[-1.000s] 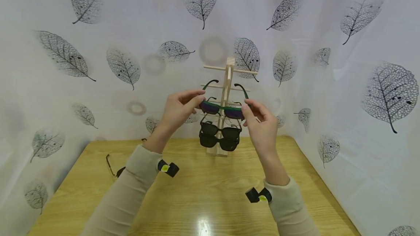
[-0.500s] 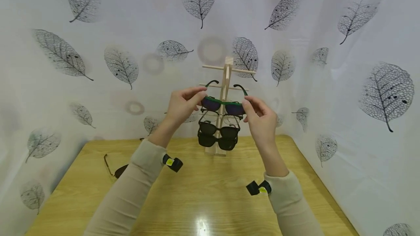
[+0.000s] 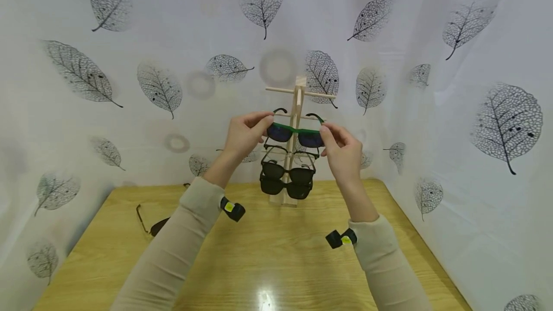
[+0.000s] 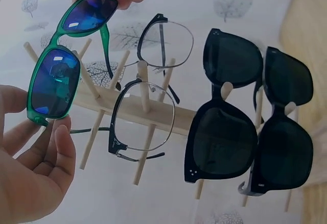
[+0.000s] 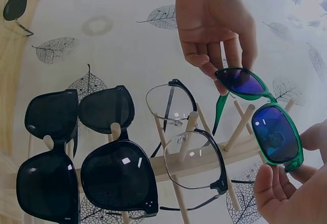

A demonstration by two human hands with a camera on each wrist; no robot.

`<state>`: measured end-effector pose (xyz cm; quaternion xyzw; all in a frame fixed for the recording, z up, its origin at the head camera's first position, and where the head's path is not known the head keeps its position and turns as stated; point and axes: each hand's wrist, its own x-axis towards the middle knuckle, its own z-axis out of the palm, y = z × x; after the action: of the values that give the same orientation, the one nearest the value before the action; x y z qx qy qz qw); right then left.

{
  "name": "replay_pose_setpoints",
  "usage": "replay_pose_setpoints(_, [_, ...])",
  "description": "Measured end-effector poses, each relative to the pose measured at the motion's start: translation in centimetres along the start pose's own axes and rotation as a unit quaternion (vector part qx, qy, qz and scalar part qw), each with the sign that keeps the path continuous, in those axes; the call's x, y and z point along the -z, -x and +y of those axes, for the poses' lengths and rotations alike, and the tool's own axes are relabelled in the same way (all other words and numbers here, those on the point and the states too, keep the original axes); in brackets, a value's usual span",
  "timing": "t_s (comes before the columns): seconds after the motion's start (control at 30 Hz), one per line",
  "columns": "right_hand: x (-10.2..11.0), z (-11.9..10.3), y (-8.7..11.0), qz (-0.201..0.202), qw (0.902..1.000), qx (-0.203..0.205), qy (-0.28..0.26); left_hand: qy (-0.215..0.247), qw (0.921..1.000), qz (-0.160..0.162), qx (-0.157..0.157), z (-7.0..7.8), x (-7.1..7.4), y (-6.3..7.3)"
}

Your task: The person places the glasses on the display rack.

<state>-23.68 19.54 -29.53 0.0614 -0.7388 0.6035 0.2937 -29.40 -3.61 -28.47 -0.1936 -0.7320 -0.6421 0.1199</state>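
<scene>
Green-framed sunglasses (image 3: 280, 132) with blue mirrored lenses are pinched at both ends, lenses toward me and temples pointing back. My left hand (image 3: 247, 134) holds the left hinge corner between thumb and fingers; my right hand (image 3: 344, 150) grips the right one. They are at the wooden display stand (image 3: 298, 102), above half-rim clear glasses (image 4: 145, 114) with black brows. In the right wrist view, the green sunglasses (image 5: 277, 133) stand close in front of an upper peg (image 5: 240, 127). Lower on the stand hang two pairs of black sunglasses, the upper pair (image 3: 302, 174) and the bottom pair (image 3: 299, 190).
The stand's top crossbar (image 3: 320, 95) holds no glasses. Another pair of dark sunglasses (image 3: 159, 226) lies on the wooden table (image 3: 268, 248) at left, partly behind my left sleeve. A leaf-printed white curtain (image 3: 194, 23) surrounds the table at back and sides.
Both hands have raised the green sunglasses slightly and brought them further toward the stand. The clear glasses underneath show more fully now. Both hands keep their hold.
</scene>
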Motion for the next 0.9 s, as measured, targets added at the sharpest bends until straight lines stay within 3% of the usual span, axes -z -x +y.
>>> replay_pose_setpoints(0.9, [-0.2, 0.9, -1.3, -0.007, 0.9999, -0.009, 0.013, -0.012, 0.9996, 0.01, 0.022, -0.5, -0.5, -1.1])
